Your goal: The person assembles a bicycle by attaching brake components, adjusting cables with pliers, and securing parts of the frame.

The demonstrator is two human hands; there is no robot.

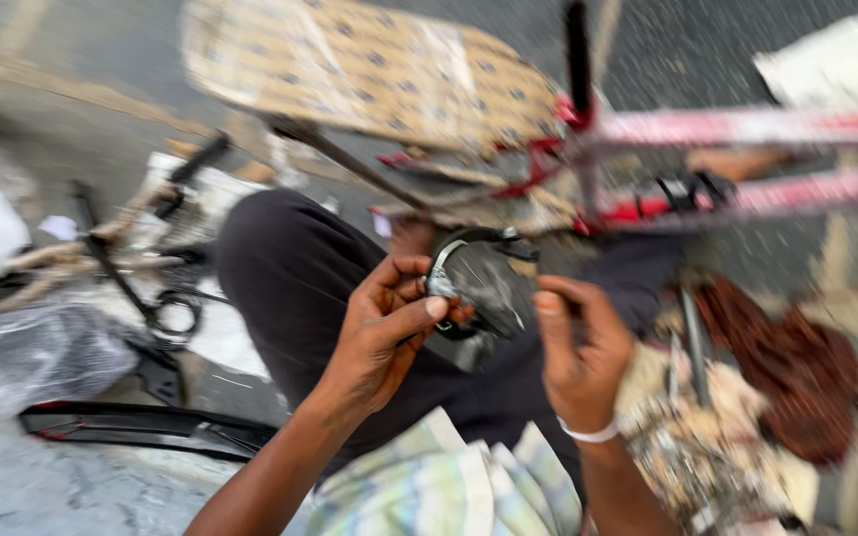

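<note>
Head view, blurred by motion, showed the left hand (384, 323) with its grip closed on a small dark curved part with a metal rim (477, 281), thumb pressed at the rim's left edge. The right hand (576, 342) was just beside that part on its right, fingers curled narrow; I could not tell whether its grip truly touched the part. A pale band (590, 433) circled the right wrist. Both hands hovered above the person's dark-trousered knee (290, 268). Beyond them stood a red bicycle frame (747, 129) and a patterned saddle-like pad (369, 69). To the left, a black strip (141, 425) and crumpled plastic (37, 352) lay on the ground; a rust-brown rag (791, 362) sat to the right.
</note>
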